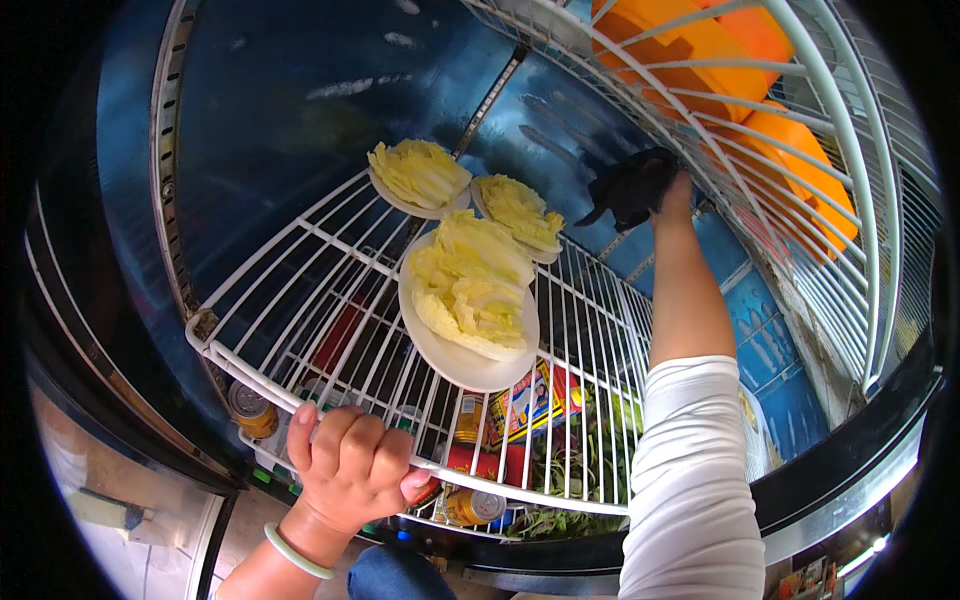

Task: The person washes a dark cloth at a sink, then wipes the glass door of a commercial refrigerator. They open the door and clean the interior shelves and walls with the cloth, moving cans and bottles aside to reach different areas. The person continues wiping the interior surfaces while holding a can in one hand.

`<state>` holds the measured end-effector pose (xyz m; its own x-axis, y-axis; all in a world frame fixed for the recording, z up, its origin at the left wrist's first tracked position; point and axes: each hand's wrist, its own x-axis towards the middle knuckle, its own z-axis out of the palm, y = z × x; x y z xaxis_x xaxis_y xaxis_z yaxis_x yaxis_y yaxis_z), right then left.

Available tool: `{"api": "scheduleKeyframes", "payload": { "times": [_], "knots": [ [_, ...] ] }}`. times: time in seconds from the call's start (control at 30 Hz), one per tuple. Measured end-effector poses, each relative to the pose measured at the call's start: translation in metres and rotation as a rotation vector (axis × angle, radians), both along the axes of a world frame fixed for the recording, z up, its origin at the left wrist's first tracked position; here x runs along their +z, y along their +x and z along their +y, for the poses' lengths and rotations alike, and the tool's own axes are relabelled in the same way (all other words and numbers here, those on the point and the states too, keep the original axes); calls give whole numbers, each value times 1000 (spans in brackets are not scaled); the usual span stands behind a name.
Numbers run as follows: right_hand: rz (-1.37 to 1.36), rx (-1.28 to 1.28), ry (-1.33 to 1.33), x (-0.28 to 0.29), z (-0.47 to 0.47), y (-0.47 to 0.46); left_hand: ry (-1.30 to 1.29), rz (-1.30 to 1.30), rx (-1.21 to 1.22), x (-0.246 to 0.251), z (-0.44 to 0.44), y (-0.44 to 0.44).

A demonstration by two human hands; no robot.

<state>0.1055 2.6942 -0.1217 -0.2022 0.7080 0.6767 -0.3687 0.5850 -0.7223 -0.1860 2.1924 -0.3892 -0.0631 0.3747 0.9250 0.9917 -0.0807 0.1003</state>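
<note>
My left hand (pixel 358 463), with a pale bangle at its wrist, is closed around the front rail of a white wire shelf (pixel 315 229) inside a refrigerated cabinet. My right hand (pixel 634 187) reaches to the back, against the blue inner wall, with a dark cloth or glove over it; which of the two, and how its fingers are set, I cannot tell. Between my arms an oval white plate of napa cabbage leaves (pixel 476 289) rests on the shelf. Behind it lie two smaller plates of cabbage leaves, one at the left (pixel 420 174) and one at the right (pixel 519 214).
Orange containers (pixel 799 176) sit behind another white wire rack (pixel 847 112) at the upper right. Below the shelf are leafy greens (pixel 574 480), drink cans (pixel 474 507) and a printed box (pixel 529 405). The cabinet's dark frame (pixel 825 450) curves along the lower right.
</note>
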Motion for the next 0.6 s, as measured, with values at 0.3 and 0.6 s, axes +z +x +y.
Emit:
{"api": "scheduleKeyframes", "payload": {
  "times": [0.3,0.6],
  "knots": [
    [460,452,-229,23,-6,-55,27,3,3,-6,3,-2],
    [437,216,30,22,-123,-93,-16,-23,12,1,1,2]
  ]
}}
